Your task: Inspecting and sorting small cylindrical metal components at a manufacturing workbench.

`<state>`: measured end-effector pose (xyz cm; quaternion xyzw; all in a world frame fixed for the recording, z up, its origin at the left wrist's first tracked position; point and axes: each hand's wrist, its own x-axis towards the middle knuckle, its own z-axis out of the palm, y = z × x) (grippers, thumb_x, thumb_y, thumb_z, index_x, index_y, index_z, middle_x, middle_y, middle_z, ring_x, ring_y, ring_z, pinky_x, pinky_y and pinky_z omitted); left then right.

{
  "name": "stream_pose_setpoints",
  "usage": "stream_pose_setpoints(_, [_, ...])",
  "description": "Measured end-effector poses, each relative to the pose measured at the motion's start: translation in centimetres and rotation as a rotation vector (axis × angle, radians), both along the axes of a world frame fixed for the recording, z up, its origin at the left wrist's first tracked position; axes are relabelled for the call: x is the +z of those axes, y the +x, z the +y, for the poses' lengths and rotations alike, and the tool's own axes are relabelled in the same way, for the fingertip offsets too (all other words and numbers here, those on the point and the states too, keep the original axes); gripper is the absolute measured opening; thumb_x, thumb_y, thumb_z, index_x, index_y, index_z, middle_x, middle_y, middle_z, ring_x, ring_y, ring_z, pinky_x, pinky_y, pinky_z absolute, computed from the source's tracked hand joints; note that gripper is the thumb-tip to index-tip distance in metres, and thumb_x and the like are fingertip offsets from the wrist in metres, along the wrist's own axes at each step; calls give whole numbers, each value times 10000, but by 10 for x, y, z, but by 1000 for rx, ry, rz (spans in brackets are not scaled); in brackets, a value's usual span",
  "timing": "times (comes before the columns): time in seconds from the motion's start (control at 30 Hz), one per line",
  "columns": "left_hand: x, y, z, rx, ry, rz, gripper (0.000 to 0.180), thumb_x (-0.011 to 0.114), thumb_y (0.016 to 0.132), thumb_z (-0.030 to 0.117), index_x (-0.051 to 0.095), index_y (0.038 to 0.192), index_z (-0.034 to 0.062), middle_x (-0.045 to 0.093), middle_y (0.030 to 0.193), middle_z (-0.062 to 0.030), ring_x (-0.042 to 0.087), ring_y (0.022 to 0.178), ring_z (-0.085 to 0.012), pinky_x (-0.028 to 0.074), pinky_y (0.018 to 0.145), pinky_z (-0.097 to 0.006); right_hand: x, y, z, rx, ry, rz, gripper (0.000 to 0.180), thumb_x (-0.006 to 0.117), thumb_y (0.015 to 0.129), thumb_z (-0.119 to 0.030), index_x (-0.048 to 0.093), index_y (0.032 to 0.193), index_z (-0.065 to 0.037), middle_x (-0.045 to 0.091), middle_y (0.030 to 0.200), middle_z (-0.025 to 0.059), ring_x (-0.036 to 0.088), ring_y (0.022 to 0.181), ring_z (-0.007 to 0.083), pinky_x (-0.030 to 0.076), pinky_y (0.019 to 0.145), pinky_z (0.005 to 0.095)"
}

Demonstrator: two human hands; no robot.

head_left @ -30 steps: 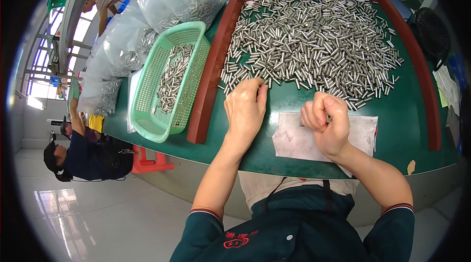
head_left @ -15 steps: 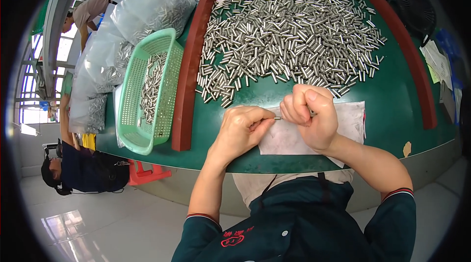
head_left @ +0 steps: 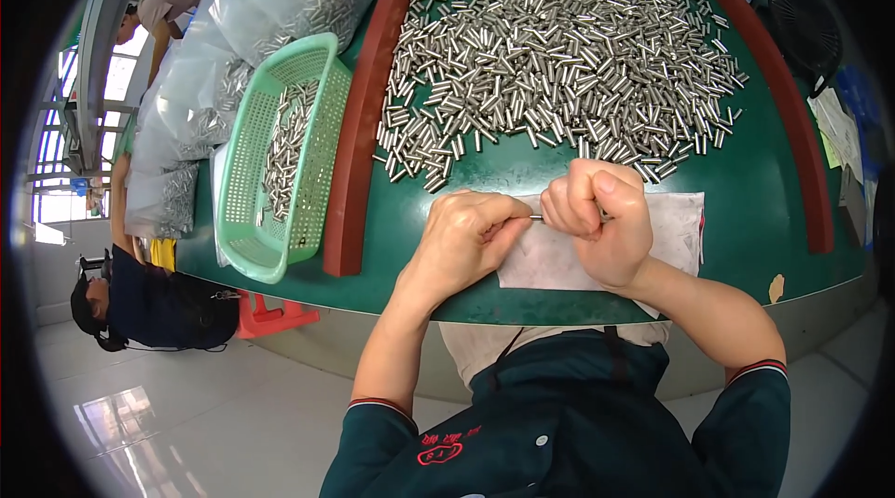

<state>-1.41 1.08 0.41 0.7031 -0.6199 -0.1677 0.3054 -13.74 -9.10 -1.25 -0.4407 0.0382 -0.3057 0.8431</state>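
Note:
My left hand (head_left: 466, 242) pinches one end of a small metal pin (head_left: 536, 217) between thumb and fingertips. The pin's other end runs into the curled fingers of my right hand (head_left: 608, 223), which is closed like a fist, so most of the pin is hidden. Both hands are held over a white cloth (head_left: 676, 237) on the green tabletop. Beyond them spreads a large pile of short silvery metal pins (head_left: 559, 60).
A red wooden frame (head_left: 343, 228) borders the pile. To its left stands a green perforated basket (head_left: 252, 260) holding more pins, beside clear plastic bags of pins (head_left: 200, 116). At the right are a black fan (head_left: 802, 27) and papers (head_left: 834, 130). Another person (head_left: 163, 297) sits at far left.
The view has shifted slightly, moving the basket and pile a little within it. Both hands keep nearly the same pose, with less of the pin showing between them.

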Motion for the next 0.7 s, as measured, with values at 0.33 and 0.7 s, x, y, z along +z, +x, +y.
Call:
stream_pose_setpoints(0.33, [-2, 3, 0, -32, -23, 16, 58, 629, 662, 30, 599, 711, 24, 571, 610, -121, 552, 550, -280, 423, 517, -341, -2, 2, 3, -9, -37, 8, 398, 353, 864, -282, 287, 522, -88, 250, 438, -21, 188, 409, 83, 183, 423, 250])
stream_pose_setpoints(0.7, [1, -1, 1, 29, -39, 132, 41, 606, 696, -2, 574, 715, 16, 484, 524, -64, 475, 459, -185, 381, 491, -273, 1, 2, 5, -26, -21, 78, 357, 376, 820, -227, 287, 517, -61, 277, 483, -11, 229, 466, 70, 193, 431, 242])
